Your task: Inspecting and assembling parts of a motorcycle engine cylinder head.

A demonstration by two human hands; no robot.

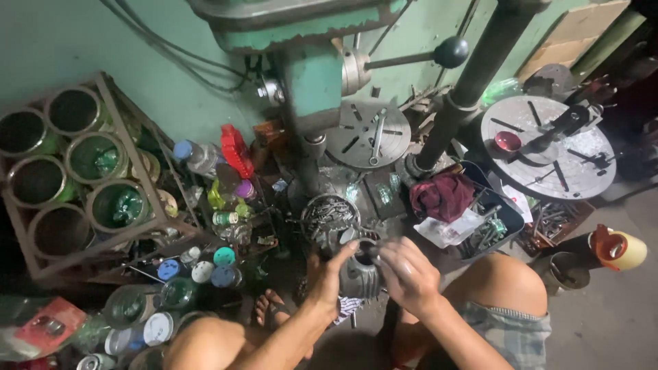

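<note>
Grey finned metal, a cylinder part (360, 274), sits low between my knees; my left hand (327, 274) clasps its side to steady it while my right hand (409, 274) curls closed against its top rim.

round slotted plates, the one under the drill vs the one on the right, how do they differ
The plate under the drill looks smaller and sits farther back, a wrench lying on it. The right plate looks larger and nearer, carrying a red cup and dark clamps. Both are grey, round and slotted.
</note>
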